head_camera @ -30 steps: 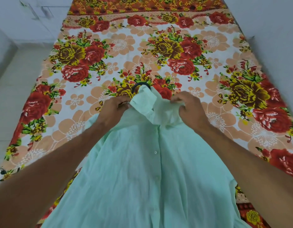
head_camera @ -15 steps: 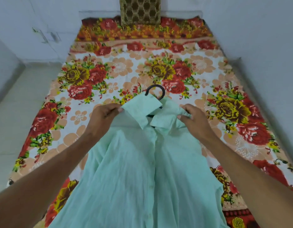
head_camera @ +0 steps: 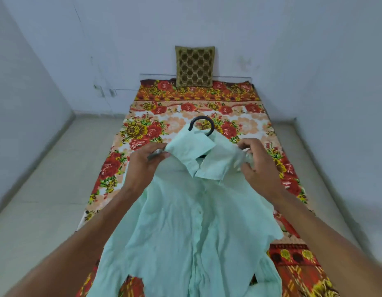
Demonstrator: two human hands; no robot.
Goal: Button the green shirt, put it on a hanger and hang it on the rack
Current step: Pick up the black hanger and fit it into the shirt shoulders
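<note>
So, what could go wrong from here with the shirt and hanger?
1. The left hand and right hand grip the green shirt at its shoulders, not the hanger hook; the hanger may shift inside when lifted.
2. The collar flaps lie askew and overlap, so the shirt could hang crooked.

- Left hand and right hand: both bare, fingers and knuckles uncovered.
- Left forearm and right forearm: bare from the wrists to the view's lower edge.
</note>
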